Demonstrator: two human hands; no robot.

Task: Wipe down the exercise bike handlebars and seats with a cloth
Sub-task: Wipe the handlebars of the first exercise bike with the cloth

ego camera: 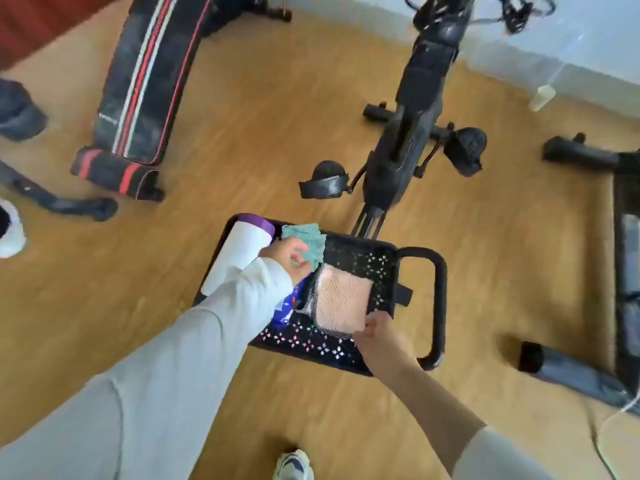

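Note:
A black basket with a loop handle sits in front of me above the wooden floor. Inside it lie a green cloth, a pink cloth under black netting, a white bottle with a purple cap and a blue packet. My left hand is closed on the green cloth at the basket's far left corner. My right hand pinches the near edge of the pink cloth and netting. A black exercise bike stands beyond the basket, pedals out to both sides; its seat and handlebars are not clearly visible.
A black bench with red and white stripes stands at the left. Another machine's black frame lies at the right, with a cylinder near it. Tangled cables hang at the top. My shoe shows at the bottom.

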